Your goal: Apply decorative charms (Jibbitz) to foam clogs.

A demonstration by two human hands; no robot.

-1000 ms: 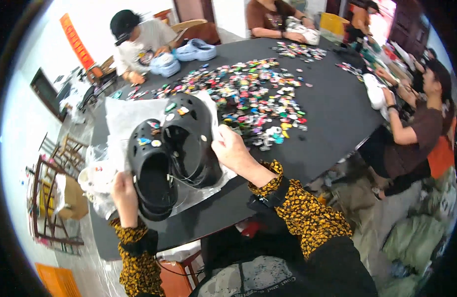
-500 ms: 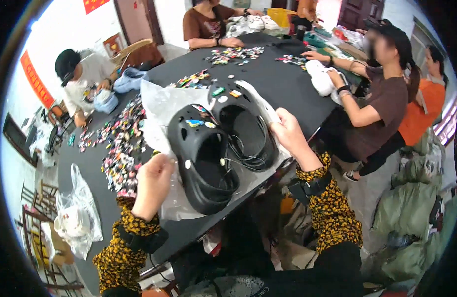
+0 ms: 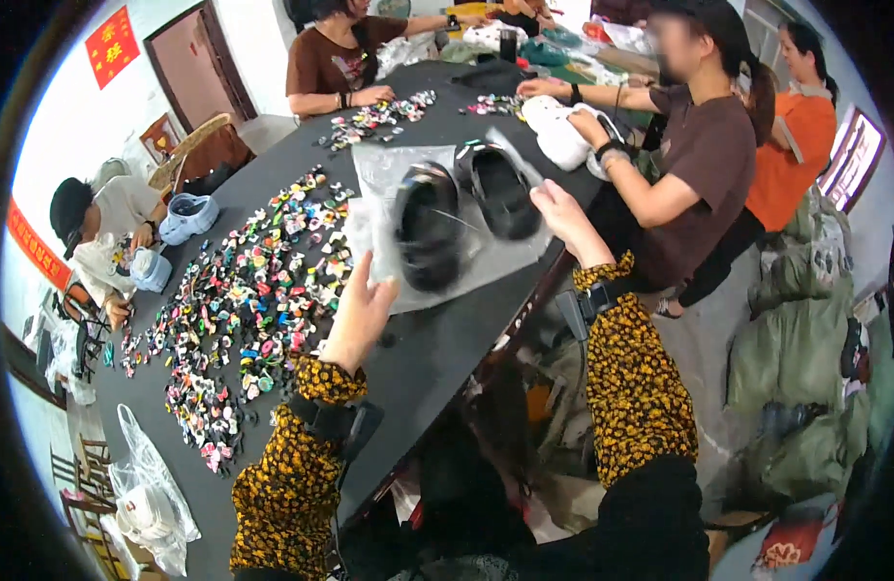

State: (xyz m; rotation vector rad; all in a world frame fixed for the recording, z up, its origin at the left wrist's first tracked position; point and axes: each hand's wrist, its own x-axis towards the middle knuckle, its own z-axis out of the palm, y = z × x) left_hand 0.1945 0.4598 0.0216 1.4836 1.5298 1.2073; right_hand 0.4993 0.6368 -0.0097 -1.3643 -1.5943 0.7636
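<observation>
A pair of black clogs lies side by side on a clear plastic bag (image 3: pixel 379 167) at the table edge ahead of me. The left clog (image 3: pixel 428 237) is smeared by motion; the right clog (image 3: pixel 505 194) is sharper. My left hand (image 3: pixel 358 318) is beside the bag's near left part, its thumb and forefinger apart and nothing held between them. At the bag's right edge, my right hand (image 3: pixel 571 221) has its fingers closed on the plastic, close to the right clog.
Many small colourful shoe charms (image 3: pixel 258 300) spread over the black table (image 3: pixel 437 363) to the left. A bagged white shoe (image 3: pixel 147 513) lies at the near left. Co-workers sit around the table, one with a white clog (image 3: pixel 563 136) at right, another by light-blue clogs (image 3: pixel 187 215).
The clogs and bag have moved away from me, onto the table. My left hand has let go of the bag and its fingers have spread. More of the charm pile shows.
</observation>
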